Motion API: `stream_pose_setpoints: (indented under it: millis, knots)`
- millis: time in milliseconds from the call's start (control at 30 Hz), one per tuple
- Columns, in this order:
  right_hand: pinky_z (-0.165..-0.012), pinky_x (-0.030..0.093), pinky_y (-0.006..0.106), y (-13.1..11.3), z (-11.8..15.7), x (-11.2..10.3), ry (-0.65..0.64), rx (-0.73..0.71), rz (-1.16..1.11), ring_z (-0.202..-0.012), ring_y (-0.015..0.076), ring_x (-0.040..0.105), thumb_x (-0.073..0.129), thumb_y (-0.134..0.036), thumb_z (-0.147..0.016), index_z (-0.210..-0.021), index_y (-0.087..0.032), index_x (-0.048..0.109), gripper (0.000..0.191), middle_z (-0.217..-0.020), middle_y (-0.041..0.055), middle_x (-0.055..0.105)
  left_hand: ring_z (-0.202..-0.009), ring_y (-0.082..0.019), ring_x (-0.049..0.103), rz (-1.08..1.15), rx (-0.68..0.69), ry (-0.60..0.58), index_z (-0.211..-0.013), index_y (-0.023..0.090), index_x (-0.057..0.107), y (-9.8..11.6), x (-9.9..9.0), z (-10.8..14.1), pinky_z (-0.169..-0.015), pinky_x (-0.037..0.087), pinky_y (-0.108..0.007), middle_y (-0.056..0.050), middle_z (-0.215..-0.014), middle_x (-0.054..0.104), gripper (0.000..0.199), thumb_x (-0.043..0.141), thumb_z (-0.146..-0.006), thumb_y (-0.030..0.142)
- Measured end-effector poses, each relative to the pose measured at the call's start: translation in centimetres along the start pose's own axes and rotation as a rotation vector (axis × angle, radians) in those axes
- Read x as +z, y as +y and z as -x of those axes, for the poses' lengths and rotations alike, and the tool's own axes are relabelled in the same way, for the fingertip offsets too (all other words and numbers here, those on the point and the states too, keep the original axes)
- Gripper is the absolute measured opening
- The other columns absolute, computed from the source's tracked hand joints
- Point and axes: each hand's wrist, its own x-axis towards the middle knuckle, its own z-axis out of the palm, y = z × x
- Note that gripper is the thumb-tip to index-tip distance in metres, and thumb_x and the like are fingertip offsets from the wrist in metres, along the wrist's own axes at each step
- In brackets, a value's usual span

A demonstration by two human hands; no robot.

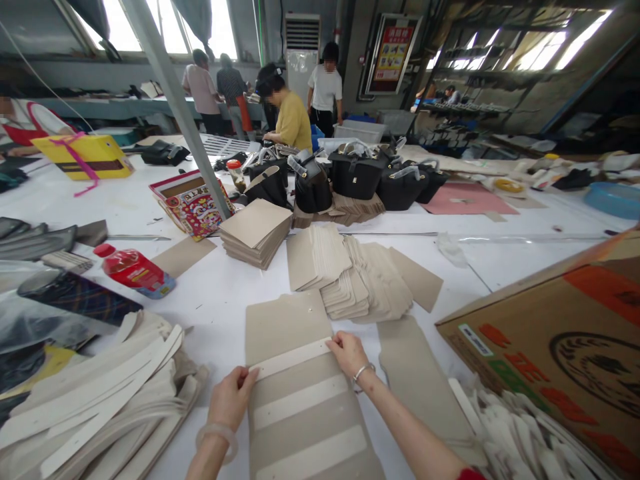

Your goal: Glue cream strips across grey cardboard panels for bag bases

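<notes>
My left hand (231, 398) pinches the left end of a pale strip (293, 357), and my right hand (349, 353) grips its right end. The strip lies across a beige panel (285, 323) in front of me. Two more pale strips, a middle one (303, 401) and a lower one (315, 453), lie across beige material nearer to me, roughly parallel. Just beyond the panel are fanned stacks of beige pieces (345, 273). A pile of long pale strips (115, 393) is left of my left hand. Right of my right forearm lies another beige panel (415, 367).
A cardboard box (560, 340) stands at the right, beside a heap of pale strips (520, 427). A red bottle (137, 270) lies at the left. Farther back are a square stack (257, 230), a metal pole (180, 100), black bags (355, 173) and several people.
</notes>
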Motion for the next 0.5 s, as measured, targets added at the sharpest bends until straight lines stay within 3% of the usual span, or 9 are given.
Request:
stream_pose_setpoints:
  millis: [167, 367, 500]
  knots:
    - [-0.055, 0.029, 0.022, 0.2, 0.2, 0.1, -0.004, -0.011, 0.008, -0.057, 0.0126, 0.048, 0.051, -0.033, -0.075, -0.057, -0.017, 0.055, 0.025, -0.057, 0.0010, 0.058, -0.060, -0.016, 0.055, 0.026, 0.021, 0.036, -0.064, 0.022, 0.054, 0.0, 0.3, 0.7, -0.059, 0.036, -0.025, 0.002, -0.058, 0.059, 0.039, 0.037, -0.078, 0.054]
    - [-0.055, 0.030, 0.022, 0.5, 0.3, 0.2, 0.001, -0.047, -0.030, -0.057, 0.0127, 0.048, 0.047, -0.036, -0.077, -0.059, -0.018, 0.051, 0.026, -0.057, -0.0001, 0.056, -0.064, -0.016, 0.056, 0.063, 0.088, 0.179, -0.064, 0.022, 0.052, -0.2, 0.8, 1.1, -0.064, 0.039, -0.025, 0.001, -0.065, 0.060, 0.041, 0.037, -0.077, 0.058]
    - [-0.054, 0.029, 0.022, 0.6, 0.3, 0.3, 0.002, -0.055, -0.053, -0.056, 0.0127, 0.048, 0.047, -0.036, -0.078, -0.059, -0.018, 0.050, 0.026, -0.057, -0.0003, 0.056, -0.060, -0.014, 0.056, 0.132, 0.039, 0.136, -0.067, 0.023, 0.052, 0.1, 0.8, 1.6, -0.061, 0.040, -0.023, 0.003, -0.064, 0.060, 0.040, 0.035, -0.078, 0.058]
